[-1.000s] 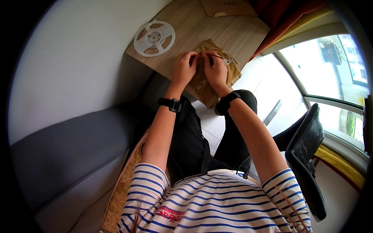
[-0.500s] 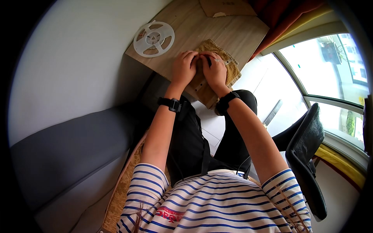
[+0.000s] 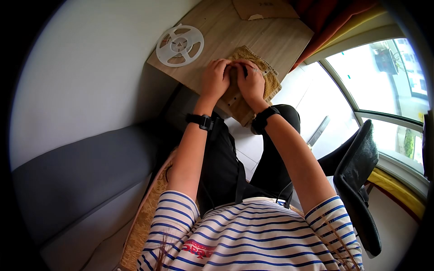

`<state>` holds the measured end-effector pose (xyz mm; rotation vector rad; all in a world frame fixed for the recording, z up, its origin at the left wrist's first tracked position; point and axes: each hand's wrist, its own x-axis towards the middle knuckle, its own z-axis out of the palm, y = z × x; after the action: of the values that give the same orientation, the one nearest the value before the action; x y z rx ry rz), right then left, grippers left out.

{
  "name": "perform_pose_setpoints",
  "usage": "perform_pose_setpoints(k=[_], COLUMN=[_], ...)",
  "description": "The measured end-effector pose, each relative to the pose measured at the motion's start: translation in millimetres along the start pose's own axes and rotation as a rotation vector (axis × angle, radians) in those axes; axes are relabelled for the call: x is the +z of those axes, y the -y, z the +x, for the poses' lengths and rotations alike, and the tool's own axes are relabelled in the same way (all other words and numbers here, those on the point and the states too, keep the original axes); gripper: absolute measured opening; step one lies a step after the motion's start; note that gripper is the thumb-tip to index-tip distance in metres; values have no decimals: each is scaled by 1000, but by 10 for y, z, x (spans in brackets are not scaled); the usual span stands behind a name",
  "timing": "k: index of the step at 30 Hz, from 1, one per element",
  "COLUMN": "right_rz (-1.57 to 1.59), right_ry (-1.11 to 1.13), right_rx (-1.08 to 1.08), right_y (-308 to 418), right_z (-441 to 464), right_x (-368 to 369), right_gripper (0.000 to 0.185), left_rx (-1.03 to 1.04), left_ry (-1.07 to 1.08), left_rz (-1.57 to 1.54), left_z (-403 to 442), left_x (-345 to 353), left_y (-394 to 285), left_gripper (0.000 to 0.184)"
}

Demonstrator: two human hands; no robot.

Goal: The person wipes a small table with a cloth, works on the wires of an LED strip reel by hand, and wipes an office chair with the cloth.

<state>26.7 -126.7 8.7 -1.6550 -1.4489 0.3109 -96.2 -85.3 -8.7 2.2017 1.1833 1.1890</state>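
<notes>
A mustard-brown cloth garment (image 3: 238,107) with a fuzzy patch and small round snap-like dots lies at the table's near edge, its lower part hanging over. My left hand (image 3: 216,77) is closed, its thumb and fingertips pinched at the cloth's upper left. Right beside it, my right hand (image 3: 251,83) rests over the middle of the cloth with curled fingers, meeting the left fingertips. The exact bit of fabric between the fingertips is hidden by the hands. Both wrists wear black bands.
A white plastic reel (image 3: 180,46) lies on the wooden table (image 3: 217,29) at left, and a cardboard piece (image 3: 264,9) at the back. A grey padded bench (image 3: 86,167) runs along the left wall. A black chair (image 3: 357,185) stands at right by the window.
Both hands stay on the cloth in nearly the same pose. My left forearm has shifted very slightly to the right.
</notes>
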Motion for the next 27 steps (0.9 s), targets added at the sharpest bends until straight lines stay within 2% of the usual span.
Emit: perform_pose_setpoints(k=[6,9,17,19,22,27], right_rz=[46,57,35,37,53,-35], right_ry=[-53,-4,-16,-20,-30,-35], right_rx=[-10,19,-13,-21,-25,-43], right_y=[20,5,-13,7,7,-14], right_z=[9,13,10,13,9,-4], right_x=[4,-19,-15,-21,-12,-9], right_gripper=[10,15,15,15,11,15], left_rx=[-72,-80,-118,-216,-184,-211], left_ry=[-35,-49,-61,-28,-41,-22], left_rz=[-62,-83,-69,-142,-111,-109], left_z=[0,-1,1,-6,-6,-2], left_x=[10,24,61,70,77,64], left_y=[-36,-18,-7,-22,-13,-6], left_gripper=[8,9,9,6,6,7])
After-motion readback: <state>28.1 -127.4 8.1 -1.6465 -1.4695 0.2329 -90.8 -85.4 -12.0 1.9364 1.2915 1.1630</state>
